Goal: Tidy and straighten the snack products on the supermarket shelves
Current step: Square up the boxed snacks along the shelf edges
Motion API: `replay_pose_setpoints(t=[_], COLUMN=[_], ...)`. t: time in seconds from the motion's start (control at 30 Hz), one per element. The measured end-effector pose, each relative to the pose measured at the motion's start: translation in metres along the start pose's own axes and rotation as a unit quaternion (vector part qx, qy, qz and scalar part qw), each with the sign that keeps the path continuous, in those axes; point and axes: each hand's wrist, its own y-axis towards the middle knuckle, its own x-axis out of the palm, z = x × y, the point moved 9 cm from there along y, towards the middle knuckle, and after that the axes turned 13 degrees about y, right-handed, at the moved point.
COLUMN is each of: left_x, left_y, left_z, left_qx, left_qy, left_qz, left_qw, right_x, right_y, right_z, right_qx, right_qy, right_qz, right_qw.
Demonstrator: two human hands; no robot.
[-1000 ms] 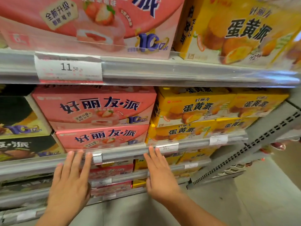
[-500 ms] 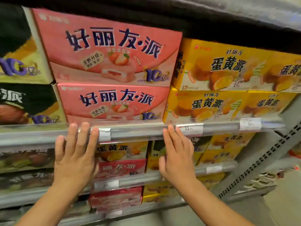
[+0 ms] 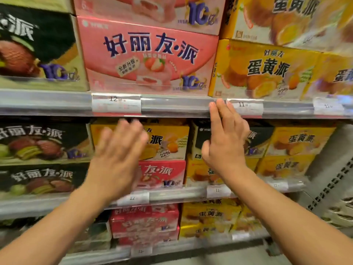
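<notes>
On the far left we see dark boxes (image 3: 36, 48) with chocolate pies on them, stacked on the top shelf. Next comes our left hand (image 3: 116, 159). It is blurry, its fingers are straight and spread apart, and it holds nothing. It is in front of a yellow box (image 3: 168, 142) and a red box (image 3: 162, 173) on the middle shelf. Above it, a big pink box (image 3: 149, 60) with a strawberry sits on the top shelf, just behind a price tag (image 3: 116, 103). Then comes our right hand (image 3: 225, 142), fingers straight and close together, holding nothing. Its fingertips (image 3: 219, 106) touch the grey shelf rail (image 3: 177, 106). To the right, yellow egg pie boxes (image 3: 267, 71) stand beside the pink box.
</notes>
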Motion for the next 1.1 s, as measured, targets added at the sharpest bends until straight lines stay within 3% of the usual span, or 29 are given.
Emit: replay_pose_setpoints(t=[0.07,0.23,0.3,0.47,0.7,0.87,0.97,1.03,1.1], left_x=[0.006,0.045,0.055,0.041,0.022,-0.006,-0.027,-0.035,-0.038], left_y=[-0.017,0.015,0.019,0.030,0.035,0.020,0.011,0.009,0.010], left_z=[0.022,-0.023,-0.030,-0.033,-0.027,-0.016,-0.014,-0.009,-0.001], left_qx=[0.053,-0.086,-0.098,-0.118,-0.070,-0.019,-0.044,-0.060,-0.054], left_qy=[-0.013,0.050,0.052,0.029,0.030,0.020,-0.034,-0.076,-0.101], left_qz=[-0.042,-0.262,-0.297,-0.234,-0.172,-0.042,-0.011,-0.026,-0.055], left_qw=[0.998,0.960,0.948,0.965,0.982,0.999,0.998,0.995,0.992], right_x=[0.000,-0.001,0.002,0.004,0.011,0.016,0.031,0.042,0.043], right_y=[-0.001,-0.002,-0.003,-0.004,-0.008,-0.041,-0.073,-0.085,-0.089], right_z=[0.000,0.000,0.000,0.001,0.004,-0.007,-0.002,0.012,0.026], right_qx=[0.007,0.012,0.019,0.016,0.022,-0.002,0.124,0.227,0.264], right_qy=[0.004,0.014,0.014,0.008,0.002,0.148,0.335,0.443,0.507], right_qz=[-0.014,-0.005,-0.006,-0.021,-0.096,-0.151,-0.183,-0.180,-0.152], right_qw=[1.000,1.000,1.000,1.000,0.995,0.977,0.916,0.849,0.807])
